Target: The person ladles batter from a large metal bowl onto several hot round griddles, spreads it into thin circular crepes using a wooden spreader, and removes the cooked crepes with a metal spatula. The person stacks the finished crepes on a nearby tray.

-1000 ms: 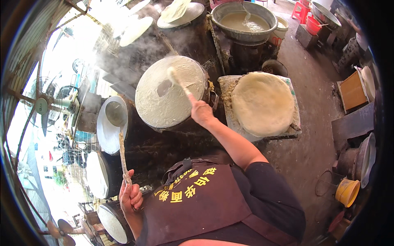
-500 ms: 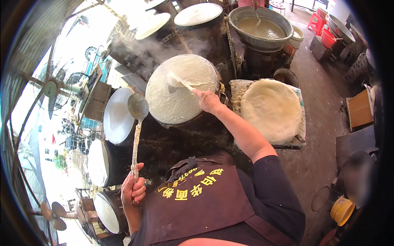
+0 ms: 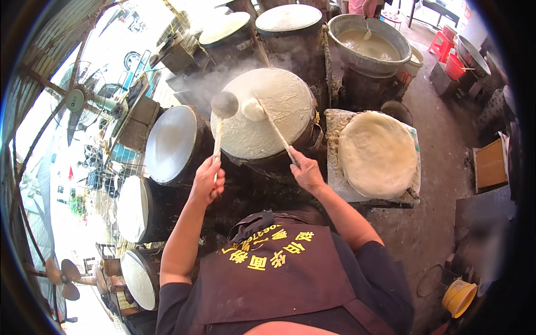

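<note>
A round griddle [image 3: 267,144] coated with pale, wet batter stands in front of me, steam drifting by its far left side. My left hand [image 3: 209,180] is wrapped round the long handle of a metal ladle [image 3: 224,104], whose dark bowl hangs over the griddle's left part. Closed on another long handle, my right hand [image 3: 306,172] holds a batter-coated spreading tool [image 3: 254,110]. Its rounded, pale head is over the middle of the coated surface; whether it touches I cannot tell. A large, round, pale dough-like slab [image 3: 377,153] lies on a board right of the griddle.
Left of me is a bare grey griddle [image 3: 172,144], with pale-topped ones [image 3: 134,209] nearer. More covered drums [image 3: 288,18] stand behind. A big metal basin [image 3: 371,66] of pale liquid is at the far right, a person's hand [image 3: 368,8] above it. A fan [image 3: 75,100] stands left.
My left hand has brought the ladle forward and right, from beside the grey griddle to over the batter. My right hand has drawn back, and its tool has moved toward the griddle's middle.
</note>
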{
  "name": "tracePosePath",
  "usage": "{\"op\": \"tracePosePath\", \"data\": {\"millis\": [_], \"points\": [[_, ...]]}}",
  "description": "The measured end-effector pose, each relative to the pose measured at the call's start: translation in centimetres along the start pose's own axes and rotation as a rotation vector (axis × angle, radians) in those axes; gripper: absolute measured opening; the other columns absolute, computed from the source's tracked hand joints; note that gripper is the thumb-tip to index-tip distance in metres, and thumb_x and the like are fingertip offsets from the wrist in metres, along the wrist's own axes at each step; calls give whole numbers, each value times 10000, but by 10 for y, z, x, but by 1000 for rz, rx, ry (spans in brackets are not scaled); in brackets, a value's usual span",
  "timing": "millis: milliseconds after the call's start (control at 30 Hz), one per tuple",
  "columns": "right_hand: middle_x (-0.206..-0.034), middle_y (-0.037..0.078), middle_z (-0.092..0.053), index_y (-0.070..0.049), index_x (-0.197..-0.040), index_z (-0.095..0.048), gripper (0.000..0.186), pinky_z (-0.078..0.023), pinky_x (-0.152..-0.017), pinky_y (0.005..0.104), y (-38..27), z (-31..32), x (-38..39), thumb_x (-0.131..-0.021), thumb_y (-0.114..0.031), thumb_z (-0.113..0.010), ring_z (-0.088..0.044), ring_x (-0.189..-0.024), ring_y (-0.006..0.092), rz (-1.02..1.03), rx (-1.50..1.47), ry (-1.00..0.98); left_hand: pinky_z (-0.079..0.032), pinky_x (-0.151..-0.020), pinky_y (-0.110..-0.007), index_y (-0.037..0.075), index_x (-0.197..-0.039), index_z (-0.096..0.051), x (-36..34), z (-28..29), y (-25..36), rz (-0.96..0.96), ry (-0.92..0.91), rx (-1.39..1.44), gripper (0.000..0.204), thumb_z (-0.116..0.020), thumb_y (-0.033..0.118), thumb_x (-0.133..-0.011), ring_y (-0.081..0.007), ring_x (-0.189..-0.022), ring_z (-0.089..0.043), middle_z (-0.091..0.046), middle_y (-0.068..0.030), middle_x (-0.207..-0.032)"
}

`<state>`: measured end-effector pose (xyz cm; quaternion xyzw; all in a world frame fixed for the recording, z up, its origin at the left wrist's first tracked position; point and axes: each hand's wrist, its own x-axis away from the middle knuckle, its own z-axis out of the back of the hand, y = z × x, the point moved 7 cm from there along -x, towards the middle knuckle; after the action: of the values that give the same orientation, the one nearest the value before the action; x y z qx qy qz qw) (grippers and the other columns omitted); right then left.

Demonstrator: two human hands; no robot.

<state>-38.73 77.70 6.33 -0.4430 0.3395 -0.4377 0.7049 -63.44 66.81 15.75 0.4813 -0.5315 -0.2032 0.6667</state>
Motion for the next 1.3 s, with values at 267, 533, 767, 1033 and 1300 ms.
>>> {"op": "tracePosePath", "data": {"millis": [267,533,767,1033,1300], "points": [[-690,42,-559,-160,-1451,-356,599,-415,-357,267,0,-63,39,-877,-46,-485,-477,-428,92,-364,-555,150,-366,-368,-247,161,-1125,-403,-31,-27,5,30,-144,-123,184,-467,146,-953,-100,-500,-423,-430,-26,-752],[-922,246,-622,-82,-1350,-459,578,-504,-730,426,-67,-137,57,-791,-6,-584,-606,-789,401,215,141,246,-378,-401,-238,95,-970,-386,-12,-31,-25,326,-394,746,73,-453,124,-972,-94,-483,-395,-406,-16,-681],[-852,240,-613,-134,-1389,-421,631,-514,-729,476,-30,-77,58,-789,-75,-609,-629,-786,406,-187,555,395,-337,-307,-197,30,-1324,-390,73,120,43,280,-900,1034,336,-377,160,-1015,-49,-460,-346,-353,-5,-717],[-790,208,-594,-191,-1336,-490,582,-487,-706,465,-93,-182,70,-780,-55,-594,-603,-766,384,149,384,126,-324,-293,-194,83,-1382,-365,16,231,79,-209,-210,249,419,-459,137,-977,-35,-442,-346,-376,-5,-682],[-819,196,-606,-161,-1346,-481,596,-487,-719,452,-109,-221,32,-774,-60,-614,-608,-781,374,139,267,10,-419,-993,-390,34,-1362,-439,-93,293,37,-722,308,-772,553,-582,110,-833,-369,-1145,-557,-543,-239,-1274]]}}
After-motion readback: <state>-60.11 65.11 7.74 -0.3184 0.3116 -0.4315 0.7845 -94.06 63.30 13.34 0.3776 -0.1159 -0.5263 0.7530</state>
